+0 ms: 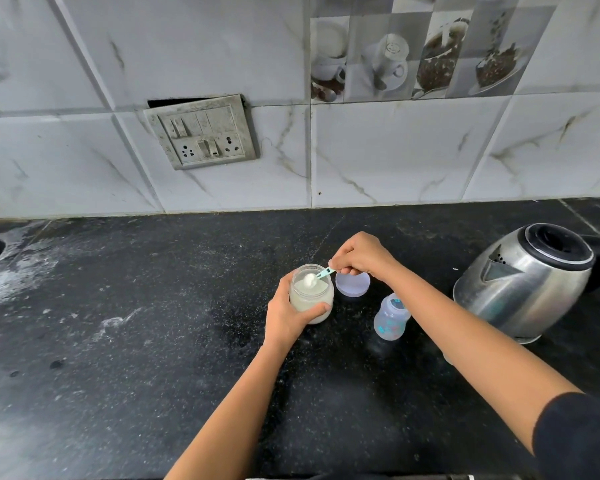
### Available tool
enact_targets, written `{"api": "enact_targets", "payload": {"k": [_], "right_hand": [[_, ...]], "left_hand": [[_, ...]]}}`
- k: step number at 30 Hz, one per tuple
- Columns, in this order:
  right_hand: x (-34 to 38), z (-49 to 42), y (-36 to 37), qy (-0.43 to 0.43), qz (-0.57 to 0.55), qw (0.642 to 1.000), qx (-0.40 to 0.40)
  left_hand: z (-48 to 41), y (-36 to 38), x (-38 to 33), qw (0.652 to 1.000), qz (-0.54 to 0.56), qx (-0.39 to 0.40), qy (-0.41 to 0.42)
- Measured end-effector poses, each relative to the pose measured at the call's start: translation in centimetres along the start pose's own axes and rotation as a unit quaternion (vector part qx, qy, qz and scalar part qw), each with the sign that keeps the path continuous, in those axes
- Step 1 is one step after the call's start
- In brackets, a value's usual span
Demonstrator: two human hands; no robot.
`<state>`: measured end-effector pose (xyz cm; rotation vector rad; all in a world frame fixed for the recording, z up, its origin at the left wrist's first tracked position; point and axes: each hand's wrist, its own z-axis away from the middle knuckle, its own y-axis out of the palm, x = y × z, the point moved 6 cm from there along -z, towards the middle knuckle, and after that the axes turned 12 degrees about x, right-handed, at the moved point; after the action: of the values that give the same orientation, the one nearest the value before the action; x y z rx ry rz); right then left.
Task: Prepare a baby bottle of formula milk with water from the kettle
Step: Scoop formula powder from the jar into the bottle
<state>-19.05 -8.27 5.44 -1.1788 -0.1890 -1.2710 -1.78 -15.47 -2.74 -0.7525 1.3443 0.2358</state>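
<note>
Two forearms reach up from the lower edge of the frame over a black speckled tabletop (153,358), the right one in a black sleeve (575,441) at the lower right corner. Right of centre stands the baby bottle (391,318), small, clear and bluish with coloured print on its side; it is upright with no cap, and whether it holds anything cannot be told. To its left, the left hand (284,317) is wrapped around a clear jar (311,301), thumb across the front, holding it on the tabletop. The jar is open and well over half full of pale cream powder. A pale lilac lid (352,285) lies flat just right of the jar. Above the jar's mouth, the right hand (359,256) pinches the handle of a small teal scoop (321,274), whose bowl carries a heap of white powder. At the right of the frame sits a steel kettle (523,285) with a black lid, well apart from the bottle. Behind, a grubby switchboard (201,131) is set in the marbled wall tiles at upper left.
</note>
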Motion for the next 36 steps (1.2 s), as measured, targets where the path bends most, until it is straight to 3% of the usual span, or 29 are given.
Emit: {"api": "enact_targets", "payload": {"k": [15,36], "right_hand": [[-1.1,1.3,0.0,-0.113,-0.029,0.993,-0.028],[-1.6,2.4,0.2,-0.176,-0.054,0.981,-0.063]], "left_hand": [[0.2,0.3,-0.5,0.999,-0.014,-0.002,-0.033],[0.3,0.3,-0.7,0.999,-0.015,-0.001,-0.049]]}}
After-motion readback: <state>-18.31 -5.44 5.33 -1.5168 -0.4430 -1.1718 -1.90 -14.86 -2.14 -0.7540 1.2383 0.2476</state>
